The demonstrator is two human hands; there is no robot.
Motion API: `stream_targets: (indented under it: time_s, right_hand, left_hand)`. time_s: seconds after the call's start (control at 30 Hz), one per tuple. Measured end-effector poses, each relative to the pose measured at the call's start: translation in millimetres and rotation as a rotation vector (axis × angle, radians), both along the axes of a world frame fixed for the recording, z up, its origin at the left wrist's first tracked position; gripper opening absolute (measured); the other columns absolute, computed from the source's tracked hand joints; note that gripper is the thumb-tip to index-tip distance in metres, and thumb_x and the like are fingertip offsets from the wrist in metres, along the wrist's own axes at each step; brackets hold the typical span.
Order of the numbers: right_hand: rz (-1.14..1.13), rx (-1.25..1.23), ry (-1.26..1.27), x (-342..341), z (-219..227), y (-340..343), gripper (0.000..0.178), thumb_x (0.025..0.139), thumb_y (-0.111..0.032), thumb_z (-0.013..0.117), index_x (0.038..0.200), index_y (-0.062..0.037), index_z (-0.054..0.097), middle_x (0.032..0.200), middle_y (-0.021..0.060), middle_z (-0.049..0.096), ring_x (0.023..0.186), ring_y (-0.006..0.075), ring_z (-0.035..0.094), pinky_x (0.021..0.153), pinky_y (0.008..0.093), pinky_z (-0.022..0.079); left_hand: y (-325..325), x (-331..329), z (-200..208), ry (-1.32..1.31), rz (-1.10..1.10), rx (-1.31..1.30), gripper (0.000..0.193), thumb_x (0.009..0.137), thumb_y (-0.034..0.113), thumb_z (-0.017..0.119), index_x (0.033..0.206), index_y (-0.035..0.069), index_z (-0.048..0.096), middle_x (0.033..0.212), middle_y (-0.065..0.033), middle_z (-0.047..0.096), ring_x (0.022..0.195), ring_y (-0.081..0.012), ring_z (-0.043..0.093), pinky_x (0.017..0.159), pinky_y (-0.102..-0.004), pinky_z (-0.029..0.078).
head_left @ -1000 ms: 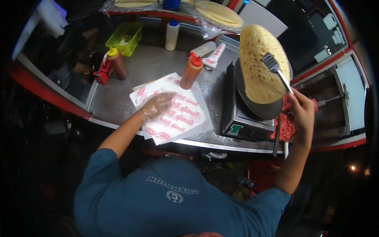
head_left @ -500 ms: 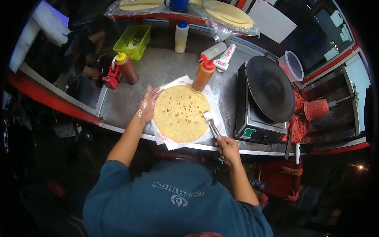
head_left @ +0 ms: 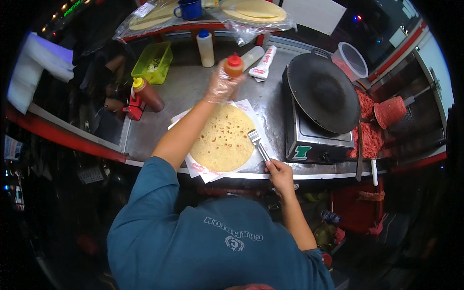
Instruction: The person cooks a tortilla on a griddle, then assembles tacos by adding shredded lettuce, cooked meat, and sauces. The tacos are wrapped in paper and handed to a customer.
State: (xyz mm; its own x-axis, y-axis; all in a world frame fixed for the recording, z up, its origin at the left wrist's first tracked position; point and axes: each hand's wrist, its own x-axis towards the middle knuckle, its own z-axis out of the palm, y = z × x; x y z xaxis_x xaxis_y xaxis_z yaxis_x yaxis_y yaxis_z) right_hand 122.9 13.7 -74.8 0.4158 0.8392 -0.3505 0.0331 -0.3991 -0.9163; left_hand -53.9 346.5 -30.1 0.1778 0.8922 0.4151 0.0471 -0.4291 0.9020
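A round browned flatbread (head_left: 223, 145) lies on white printed paper (head_left: 259, 126) at the counter's front. My left hand (head_left: 223, 83), in a clear plastic glove, is wrapped round an orange squeeze bottle (head_left: 234, 67) with a red cap, just beyond the flatbread. The bottle's lower part is hidden by the glove. A metal fork (head_left: 256, 139) is gripped by its handle in my right hand (head_left: 280, 176), which is bare. Its tines are at the flatbread's right edge; whether they touch it I cannot tell.
On the right stands a burner with a black round griddle (head_left: 323, 92), and red minced meat (head_left: 371, 135) beyond it. A yellow-capped bottle (head_left: 149, 94), green tub (head_left: 165, 65), blue-capped bottle (head_left: 206, 49) and white tube (head_left: 264, 63) stand or lie behind. Stacked flatbreads (head_left: 253, 10) are on the shelf.
My left hand has left the flatbread's left edge, reached away and to the right, and taken hold of the orange bottle. My right hand still holds the fork at the right edge.
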Motion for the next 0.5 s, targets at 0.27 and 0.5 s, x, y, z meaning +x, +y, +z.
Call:
stream_targets:
  time_s: [0.27, 0.5]
  right_hand:
    - [0.34, 0.294, -0.952, -32.5, 16.8, -4.6, 0.034, 0.096, -0.024, 0.071, 0.126, -0.0072, 0.07, 0.09, 0.0157, 0.067, 0.078, 0.0375, 0.068, 0.069, 0.0465, 0.055]
    - [0.271, 0.323, -0.507, -0.5, 16.7, -8.9, 0.036, 0.097, -0.026, 0.072, 0.128, -0.0078, 0.071, 0.087, 0.0183, 0.067, 0.075, 0.0355, 0.066, 0.07, 0.0431, 0.052]
  left_hand:
    - [47.1, -47.7, -29.4, 0.058, 0.267, 0.037, 0.087, 0.077, 0.028, 0.093, 0.146, 0.003, 0.047, 0.13, -0.0153, 0.068, 0.109, -0.0241, 0.069, 0.094, -0.0362, 0.057]
    - [16.9, -14.4, 132.4, 0.371, 0.379, 0.925, 0.051, 0.088, 0.026, 0.082, 0.132, 0.007, 0.063, 0.138, -0.0141, 0.064, 0.129, -0.0364, 0.06, 0.114, -0.0501, 0.045]
